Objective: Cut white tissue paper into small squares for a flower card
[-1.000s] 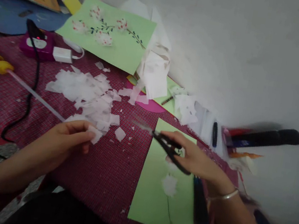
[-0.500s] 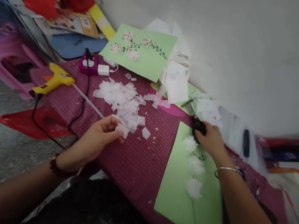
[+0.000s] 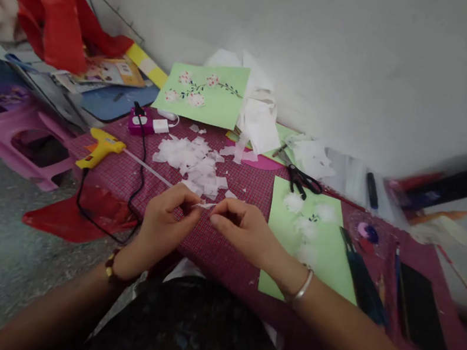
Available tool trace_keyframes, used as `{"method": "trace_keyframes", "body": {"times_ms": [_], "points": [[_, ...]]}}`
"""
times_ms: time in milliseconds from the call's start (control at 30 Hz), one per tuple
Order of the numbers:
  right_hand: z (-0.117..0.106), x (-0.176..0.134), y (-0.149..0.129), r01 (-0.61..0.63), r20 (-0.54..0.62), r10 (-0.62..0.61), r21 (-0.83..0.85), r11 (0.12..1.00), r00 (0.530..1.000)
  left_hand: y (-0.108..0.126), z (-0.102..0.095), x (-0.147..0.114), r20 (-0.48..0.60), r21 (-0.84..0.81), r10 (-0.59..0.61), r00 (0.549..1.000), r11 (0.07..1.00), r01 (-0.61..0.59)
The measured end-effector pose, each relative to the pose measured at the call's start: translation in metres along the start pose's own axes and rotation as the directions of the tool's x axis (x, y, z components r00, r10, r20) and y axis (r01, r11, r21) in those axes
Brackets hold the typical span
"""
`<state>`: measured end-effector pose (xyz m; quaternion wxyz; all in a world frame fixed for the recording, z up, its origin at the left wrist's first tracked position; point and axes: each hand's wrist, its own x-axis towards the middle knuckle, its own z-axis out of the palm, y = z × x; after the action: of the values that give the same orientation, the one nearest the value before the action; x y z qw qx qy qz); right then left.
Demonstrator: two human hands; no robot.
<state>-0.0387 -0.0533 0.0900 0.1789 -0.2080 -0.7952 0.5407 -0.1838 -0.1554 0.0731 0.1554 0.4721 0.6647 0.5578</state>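
My left hand pinches a small piece of thin white paper over the table. At its other end, the thumb and fingers of my right hand close on it. Just beyond them lies a heap of cut white paper squares. Black-handled scissors rest with their handles at the top edge of a green sheet. White paper flowers are on that sheet, partly behind my right forearm.
A yellow glue gun with a glue stick and black cord lies at the left. Behind the paper heap are a purple power adapter and another green sheet with red-dotted flowers. A dark marker lies right; a pink stool stands left.
My right hand has let go of the scissors, which now lie on the table, and has come left to the paper piece in my left hand. The view has shifted.
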Motion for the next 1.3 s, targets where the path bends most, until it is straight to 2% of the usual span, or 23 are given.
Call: {"method": "trace_keyframes", "body": {"times_ms": [100,200,267,333,400,567,700,900,1300], "points": [[0.014,-0.004,-0.001,0.013,-0.091,-0.002,0.116,0.993,0.996,0.008,-0.005,-0.003,0.003,0.012,0.021,1.000,1.000,-0.021],[0.022,-0.005,0.001,0.035,-0.191,-0.019,0.082,0.996,0.981,0.010,-0.006,-0.005,0.088,-0.122,-0.090,0.992,0.987,0.101],[0.024,-0.005,0.005,0.048,-0.233,-0.037,0.042,0.998,0.972,0.008,-0.006,-0.004,0.183,-0.293,-0.197,0.963,0.924,0.244],[0.025,-0.003,0.010,0.067,-0.267,-0.061,0.016,0.998,0.962,0.004,-0.005,-0.002,0.268,-0.446,-0.271,0.925,0.816,0.368],[0.025,-0.001,0.015,0.087,-0.285,-0.084,-0.001,0.996,0.955,0.001,-0.003,-0.001,0.295,-0.517,-0.312,0.903,0.742,0.426],[0.024,0.005,0.017,0.083,-0.271,-0.093,-0.048,0.995,0.958,-0.006,0.001,0.001,0.260,-0.538,-0.338,0.904,0.727,0.427],[0.018,0.017,0.018,0.052,-0.240,-0.074,-0.096,0.994,0.968,-0.012,0.002,0.003,0.266,-0.583,-0.381,0.885,0.668,0.463],[0.009,0.038,0.028,0.066,-0.140,-0.071,-0.043,0.997,0.988,-0.025,0.002,0.010,0.254,-0.560,-0.391,0.885,0.686,0.464],[0.008,0.049,0.044,-0.019,-0.099,0.018,-0.009,1.000,0.995,-0.042,0.013,0.016,0.205,-0.528,-0.462,0.863,0.690,0.495]]}}
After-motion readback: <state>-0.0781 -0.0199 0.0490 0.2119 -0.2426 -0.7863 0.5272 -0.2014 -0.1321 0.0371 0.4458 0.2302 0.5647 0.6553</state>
